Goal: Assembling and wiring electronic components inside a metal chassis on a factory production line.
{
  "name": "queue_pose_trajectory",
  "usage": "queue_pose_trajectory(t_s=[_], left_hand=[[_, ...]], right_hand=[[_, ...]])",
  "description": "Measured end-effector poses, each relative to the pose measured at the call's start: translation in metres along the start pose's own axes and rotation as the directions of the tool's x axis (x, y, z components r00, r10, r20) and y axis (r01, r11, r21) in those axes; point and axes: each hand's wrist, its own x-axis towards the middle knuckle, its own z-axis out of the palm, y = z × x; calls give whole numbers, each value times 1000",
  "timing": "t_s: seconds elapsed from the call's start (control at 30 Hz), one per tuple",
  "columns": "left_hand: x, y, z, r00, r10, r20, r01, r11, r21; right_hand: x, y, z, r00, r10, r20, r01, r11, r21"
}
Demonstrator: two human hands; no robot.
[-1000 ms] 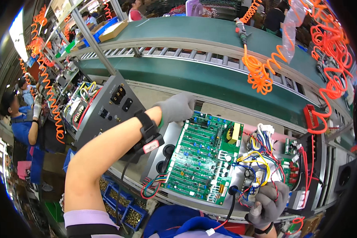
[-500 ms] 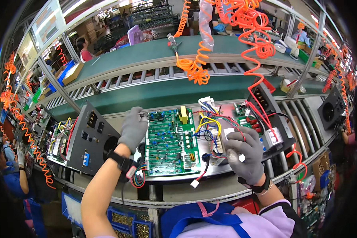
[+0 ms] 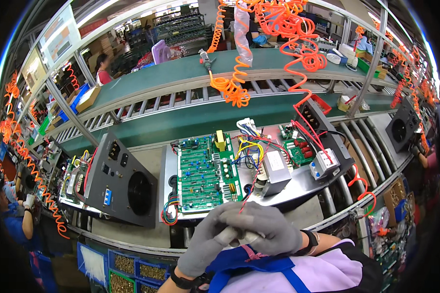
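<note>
Lengthwise, green circuit board point(image 3: 206, 173) away from hands point(image 3: 239, 237)

Single head-worn fisheye view, looking down and forward, close over clasped hands point(image 3: 244, 234), circuit board point(image 3: 206, 173) just beyond, conveyor point(image 3: 190, 122) behind

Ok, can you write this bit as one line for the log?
left hand: gloved, clasped with right | right hand: gloved, over left | green circuit board: beyond hands, untouched | thin red wire: near hands
</note>
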Motion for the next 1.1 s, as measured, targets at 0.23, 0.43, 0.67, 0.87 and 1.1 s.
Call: queue_pose_trajectory(t_s=[0.23, 0.43, 0.67, 0.87, 1.1], left_hand=[[-14, -13, -5, 923, 342, 175, -384, 797, 467], [-13, -27, 3, 982, 188, -11, -151, 822, 549], [-13, -46, -12, 887, 266, -377, -137, 933, 334], [-14, -60, -32, 831, 210, -515, -132, 974, 183], [-11, -62, -30, 861, 127, -492, -102, 992, 76]], right_hand=[[-13, -11, 1, 968, -197, 154, 204, 979, -29], [-11, -29, -57, 874, -192, -445, 107, 972, -208], [-49, -26, -145, 507, -473, -720, -12, 832, -555], [-107, -57, -253, 370, -354, -859, -98, 905, -415], [-78, -79, -176, 530, 3, -848, -495, 813, -306]])
